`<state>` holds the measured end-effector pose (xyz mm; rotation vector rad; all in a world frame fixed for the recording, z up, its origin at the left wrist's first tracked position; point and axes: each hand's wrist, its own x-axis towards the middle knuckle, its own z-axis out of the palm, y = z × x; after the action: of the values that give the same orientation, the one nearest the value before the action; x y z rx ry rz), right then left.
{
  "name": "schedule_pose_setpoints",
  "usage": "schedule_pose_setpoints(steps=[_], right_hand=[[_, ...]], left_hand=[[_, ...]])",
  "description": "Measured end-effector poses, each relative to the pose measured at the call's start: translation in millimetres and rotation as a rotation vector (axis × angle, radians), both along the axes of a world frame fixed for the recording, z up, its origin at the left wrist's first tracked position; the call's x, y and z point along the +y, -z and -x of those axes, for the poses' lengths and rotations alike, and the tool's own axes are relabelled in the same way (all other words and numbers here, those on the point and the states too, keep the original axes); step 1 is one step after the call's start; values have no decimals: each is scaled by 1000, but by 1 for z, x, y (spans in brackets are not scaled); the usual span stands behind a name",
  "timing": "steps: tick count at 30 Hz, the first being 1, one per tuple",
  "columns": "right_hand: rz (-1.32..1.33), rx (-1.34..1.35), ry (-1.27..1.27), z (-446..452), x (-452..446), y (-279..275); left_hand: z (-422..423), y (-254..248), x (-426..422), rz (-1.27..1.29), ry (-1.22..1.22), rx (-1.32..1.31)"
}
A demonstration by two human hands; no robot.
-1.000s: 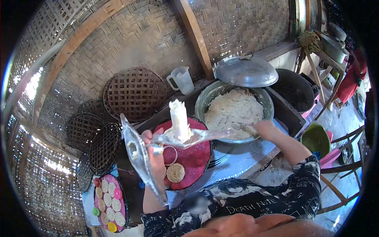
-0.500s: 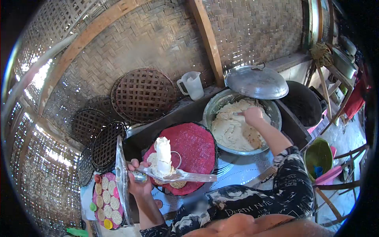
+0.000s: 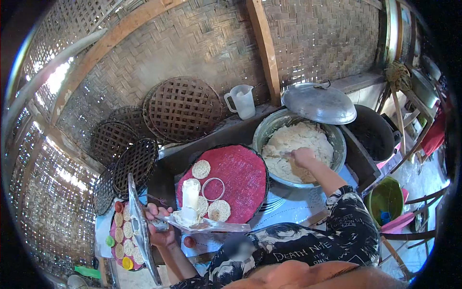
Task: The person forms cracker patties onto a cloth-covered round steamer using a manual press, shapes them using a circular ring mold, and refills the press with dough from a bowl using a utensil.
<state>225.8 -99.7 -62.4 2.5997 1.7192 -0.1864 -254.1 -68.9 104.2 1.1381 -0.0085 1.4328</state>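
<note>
My left hand (image 3: 162, 232) grips a press made of two long boards that spread apart. One silvery board (image 3: 140, 229) stands nearly upright on the left. The other board (image 3: 216, 225) points right and carries a dough-smeared white plunger (image 3: 190, 195). My right hand (image 3: 304, 158) is closed low over the pale dough (image 3: 301, 139) in a big metal basin (image 3: 340, 156). Its fingertips meet the dough, and what they hold is hidden. Under the press lies a round tray covered in pink-red sheet (image 3: 240, 173), with a ring (image 3: 213, 189) and several strand-textured dough discs (image 3: 201, 169).
A second pink tray (image 3: 134, 262) with several discs stands at left, coloured lids beside it. Woven round trays (image 3: 183, 110) lean on the bamboo wall. A plastic jug (image 3: 243, 102), metal lid (image 3: 320, 103), black pot (image 3: 370, 132) and green bucket (image 3: 387, 200) stand around.
The press in my left hand has shifted left and down, uncovering more discs and the ring. My right hand has moved lower in the basin. The whole view has shifted slightly.
</note>
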Motion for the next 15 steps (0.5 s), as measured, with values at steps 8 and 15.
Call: schedule_pose_setpoints(steps=[8, 15], right_hand=[[41, 319, 69, -14, -71, -41], [-227, 797, -239, -2, -116, -124]], left_hand=[[11, -1, 5, -140, -127, 154], [40, -17, 8, -138, -356, 688]])
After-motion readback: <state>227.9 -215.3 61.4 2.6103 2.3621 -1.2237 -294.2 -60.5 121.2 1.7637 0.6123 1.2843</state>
